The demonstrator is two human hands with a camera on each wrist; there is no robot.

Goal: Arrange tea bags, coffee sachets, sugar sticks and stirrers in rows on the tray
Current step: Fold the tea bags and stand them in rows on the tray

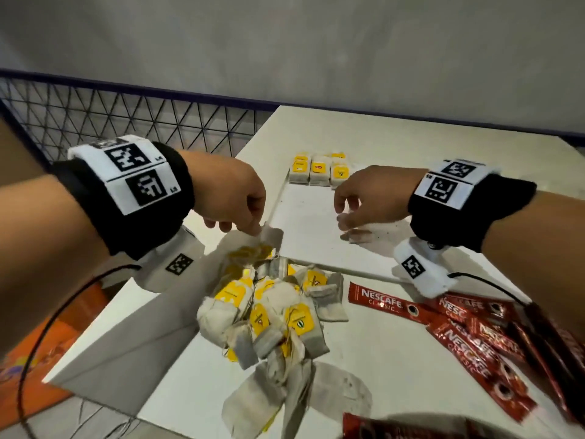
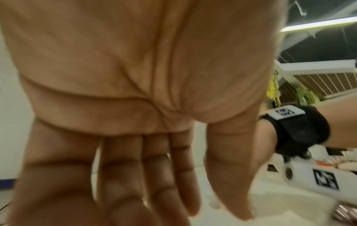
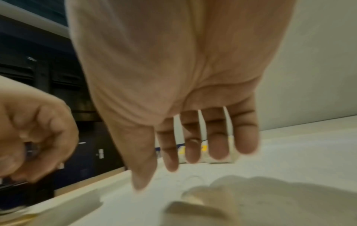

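A white table (image 1: pixel 364 359) is carrying everything, with a black wire grid (image 1: pixel 126 122) standing beyond its far left edge and an orange surface (image 1: pixel 41 337) showing below its left edge. A white tray (image 1: pixel 304 236) is lying on the far half of the table, its near edge running just behind the loose supplies. A heap of tea bags (image 1: pixel 269 318) with yellow tags is sitting on the table against the tray's near left corner, spilling toward the table's near edge. Red coffee sachets (image 1: pixel 468 331) are lying fanned along the table's right edge, near the tray's near right corner. Three tea bags (image 1: pixel 319 169) are standing side by side in a row at the tray's far edge.

The left hand (image 1: pixel 232 193) is hovering over the tray's left edge, its fingers hanging down; in the head view the fingertips are meeting a pale tea bag (image 1: pixel 270 234) at the tray's near left corner, though blur is leaving the grip unclear. The right hand (image 1: pixel 364 193) is hanging over the tray's right half, fingers straight, spread and pointing down, holding nothing; a blurred tea bag (image 1: pixel 359 234) is lying on the tray just beneath them
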